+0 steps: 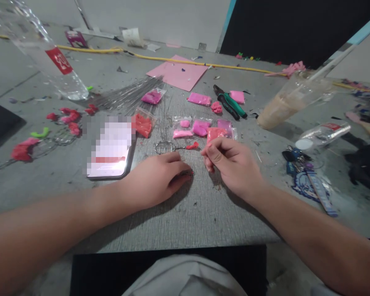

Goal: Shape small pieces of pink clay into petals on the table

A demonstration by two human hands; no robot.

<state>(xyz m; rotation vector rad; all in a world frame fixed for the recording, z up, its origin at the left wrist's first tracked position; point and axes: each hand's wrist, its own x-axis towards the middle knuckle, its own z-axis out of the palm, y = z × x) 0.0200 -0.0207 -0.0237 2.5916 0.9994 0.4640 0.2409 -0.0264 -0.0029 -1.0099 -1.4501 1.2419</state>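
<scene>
My left hand (157,179) rests on the table, fingers curled and tips together; a speck of red shows at them, too small to name. Opposite it, my right hand (234,164) is closed in a pinch, and whatever lies between its fingertips is too small to make out. Just beyond both hands lies a twisted wire piece (165,147) with loops and a red clay tip (192,146). A bag of coral-red clay (216,133) is right behind my right fingers. Beside it are bags of pink clay (183,130) and magenta clay (201,126).
A phone (111,150) lies by my left wrist. Farther back are thin wires (126,96), green-handled pliers (231,105) and pink paper (179,73). A water bottle (58,61) stands left, a drink cup (277,102) right, with keys (296,156) nearby.
</scene>
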